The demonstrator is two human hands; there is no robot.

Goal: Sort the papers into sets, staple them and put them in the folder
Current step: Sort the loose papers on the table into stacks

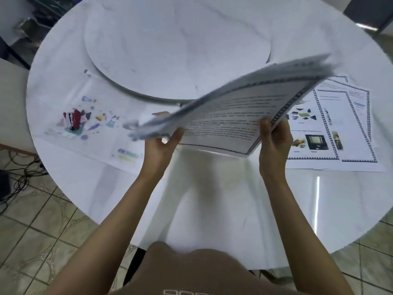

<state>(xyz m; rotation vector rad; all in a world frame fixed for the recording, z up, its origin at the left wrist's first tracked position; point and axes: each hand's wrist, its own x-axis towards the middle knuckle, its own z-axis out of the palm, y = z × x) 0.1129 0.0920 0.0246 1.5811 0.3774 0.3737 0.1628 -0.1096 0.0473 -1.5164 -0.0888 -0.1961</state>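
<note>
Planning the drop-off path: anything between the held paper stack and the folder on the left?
Yes, one thing: a red stapler lies on top of the folder, left of the stack that the left hand and right hand hold above the table. The table surface between stack and folder shows nothing else.

Nothing here can be read as a word or a number. The print on the lifted stack of papers (229, 116) and on the sheets (331, 124) lying on the counter (85, 188) is blurred into grey streaks, and the blue and yellow logo (127, 154) on the clear folder (102, 124) is smeared. White lettering (185, 292) on the person's shirt (191, 269) is cut off by the bottom edge.
</note>
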